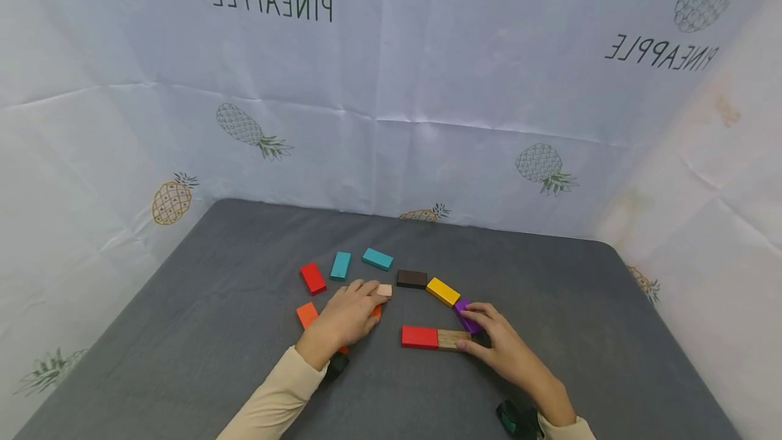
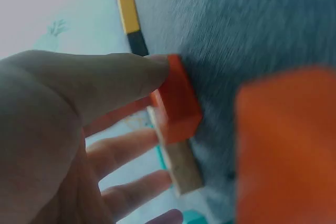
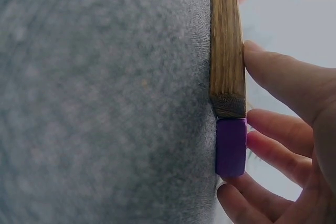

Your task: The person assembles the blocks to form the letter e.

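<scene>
Your left grip (image 1: 345,315): pinching an orange block (image 2: 179,100), near the pale block (image 1: 384,290), mid-worktop (image 1: 550,284), left of the wood block (image 1: 450,339). Your right grip (image 1: 506,348): loosely spread, touching wood block and purple block (image 3: 231,148); wood block's long axis roughly parallels the far edge.

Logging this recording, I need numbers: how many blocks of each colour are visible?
Red blocks: 2
Teal blocks: 2
Orange blocks: 3
Yellow block: 1
Purple block: 1
Dark brown block: 1
Brown wood-grain block: 1
Pale wooden block: 1
Total visible: 12; others may be hidden
</scene>
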